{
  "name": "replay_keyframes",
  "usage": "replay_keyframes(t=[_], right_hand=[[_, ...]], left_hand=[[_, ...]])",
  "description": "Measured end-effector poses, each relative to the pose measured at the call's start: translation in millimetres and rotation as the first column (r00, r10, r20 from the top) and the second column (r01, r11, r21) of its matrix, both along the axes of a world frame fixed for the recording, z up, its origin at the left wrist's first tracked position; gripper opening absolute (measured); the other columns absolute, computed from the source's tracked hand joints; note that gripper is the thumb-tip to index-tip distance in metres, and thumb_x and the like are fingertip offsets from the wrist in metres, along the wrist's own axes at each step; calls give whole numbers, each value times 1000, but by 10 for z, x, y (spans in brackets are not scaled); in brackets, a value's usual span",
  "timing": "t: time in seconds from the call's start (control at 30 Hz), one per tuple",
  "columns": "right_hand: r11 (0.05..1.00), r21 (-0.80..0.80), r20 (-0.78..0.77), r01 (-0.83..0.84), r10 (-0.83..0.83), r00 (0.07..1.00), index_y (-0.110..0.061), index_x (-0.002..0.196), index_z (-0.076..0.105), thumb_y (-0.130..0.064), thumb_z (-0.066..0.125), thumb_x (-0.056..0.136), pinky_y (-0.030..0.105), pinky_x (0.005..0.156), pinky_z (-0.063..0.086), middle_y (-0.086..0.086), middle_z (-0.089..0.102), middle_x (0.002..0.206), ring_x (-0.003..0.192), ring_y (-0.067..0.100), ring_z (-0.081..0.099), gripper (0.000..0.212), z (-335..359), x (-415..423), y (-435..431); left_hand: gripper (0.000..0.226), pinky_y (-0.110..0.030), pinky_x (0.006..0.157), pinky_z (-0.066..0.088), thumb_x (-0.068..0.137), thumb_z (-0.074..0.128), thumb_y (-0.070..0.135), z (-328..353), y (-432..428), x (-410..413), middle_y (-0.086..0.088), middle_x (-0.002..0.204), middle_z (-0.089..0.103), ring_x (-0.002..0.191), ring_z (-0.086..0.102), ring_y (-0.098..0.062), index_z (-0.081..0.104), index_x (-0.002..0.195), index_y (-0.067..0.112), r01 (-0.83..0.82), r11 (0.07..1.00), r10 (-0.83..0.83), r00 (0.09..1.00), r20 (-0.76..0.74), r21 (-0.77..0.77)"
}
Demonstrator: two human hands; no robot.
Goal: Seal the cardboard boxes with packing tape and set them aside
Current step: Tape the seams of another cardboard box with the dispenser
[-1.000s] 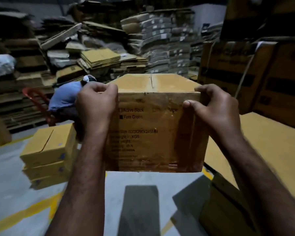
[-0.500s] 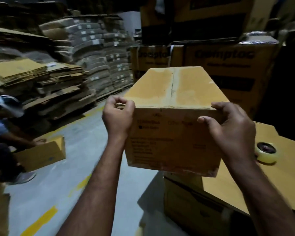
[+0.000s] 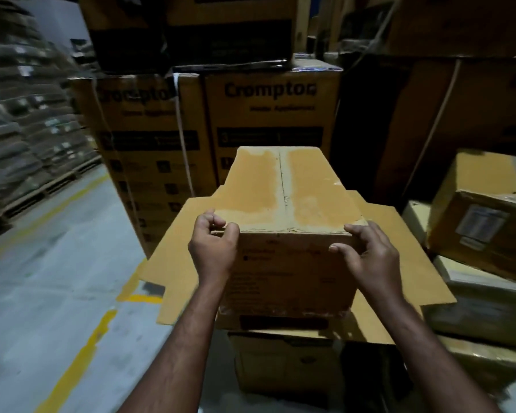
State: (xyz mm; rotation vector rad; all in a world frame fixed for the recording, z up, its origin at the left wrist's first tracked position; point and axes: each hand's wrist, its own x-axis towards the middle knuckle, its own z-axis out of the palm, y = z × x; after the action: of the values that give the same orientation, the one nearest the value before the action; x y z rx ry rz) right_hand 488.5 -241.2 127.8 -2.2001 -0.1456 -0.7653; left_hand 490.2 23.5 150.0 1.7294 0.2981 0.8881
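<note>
A closed brown cardboard box [image 3: 283, 198] with a taped centre seam on top sits in front of me. My left hand [image 3: 213, 248] grips its near left top corner, fingers curled over the edge. My right hand [image 3: 367, 254] grips the near right corner, thumb on the front face. The box rests on or just above a flat unfolded cardboard sheet [image 3: 173, 257] that lies on a lower box [image 3: 280, 362]. No tape roll shows.
Tall printed cartons [image 3: 268, 114] are stacked right behind the sheet. More boxes [image 3: 483, 210] stand at the right. Grey floor with yellow lines [image 3: 72, 365] lies at the left, and pallets of bundled cardboard [image 3: 27, 138] line the far left.
I have turned right with the box, away from the crouching person and the floor. The box has come lower, onto the flat cardboard sheet. Both hands keep their grip on the near corners.
</note>
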Motion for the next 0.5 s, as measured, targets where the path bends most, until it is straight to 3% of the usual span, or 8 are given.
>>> replay_keyframes(t=[0.1, 0.17, 0.23, 0.33, 0.4, 0.5], right_hand=[[1000, 21, -43, 1, 0, 999, -15, 115, 68, -26, 83, 76, 32, 102, 42, 14, 58, 135, 135, 16, 41, 43, -46, 16, 44], [1000, 9, -69, 22, -21, 997, -13, 112, 69, -24, 85, 74, 31, 100, 44, 10, 62, 129, 130, 15, 45, 43, -55, 24, 84], [998, 12, -86, 58, -57, 995, -11, 110, 70, -23, 87, 71, 30, 95, 46, 7, 64, 122, 120, 14, 52, 43, -58, 26, 122], [997, -6, -91, 77, -78, 993, -12, 109, 68, -25, 87, 72, 31, 89, 50, 0, 64, 114, 108, 13, 56, 44, -36, 24, 165], [997, -14, -121, 73, -74, 990, -14, 109, 68, -29, 85, 74, 28, 85, 49, -3, 64, 112, 105, 12, 57, 42, -16, 30, 153], [997, 46, -142, 54, -47, 989, -17, 107, 68, -37, 77, 82, 22, 73, 47, -5, 65, 107, 99, 9, 60, 33, 42, 34, 133]], left_hand=[[10, -21, 78, 40, 89, 66, 9, -80, 101, 75, 15, 114, 62, 132, 54, -24, 60, 85, 17, 128, 982, -115, 989, -93, 141], [4, -30, 88, 42, 93, 59, 23, -144, 167, 115, 7, 121, 61, 139, 46, -24, 61, 89, 22, 218, 934, -151, 959, -241, 282], [15, -48, 100, 43, 92, 50, 33, -163, 198, 167, -4, 132, 55, 135, 45, -30, 60, 100, 25, 278, 861, -107, 918, -381, 427], [32, -73, 112, 17, 96, 43, 31, -48, 111, 192, -14, 152, 39, 145, 25, -41, 58, 123, 24, 329, 715, 43, 861, -508, 617], [38, -76, 113, 1, 99, 41, 32, 59, -26, 182, -14, 163, 26, 153, 10, -40, 56, 133, 23, 360, 612, 45, 873, -485, 704], [49, -71, 117, -1, 103, 37, 47, 170, -330, 204, -10, 166, 23, 155, 12, -30, 49, 143, 23, 529, 500, -171, 837, -520, 686]])
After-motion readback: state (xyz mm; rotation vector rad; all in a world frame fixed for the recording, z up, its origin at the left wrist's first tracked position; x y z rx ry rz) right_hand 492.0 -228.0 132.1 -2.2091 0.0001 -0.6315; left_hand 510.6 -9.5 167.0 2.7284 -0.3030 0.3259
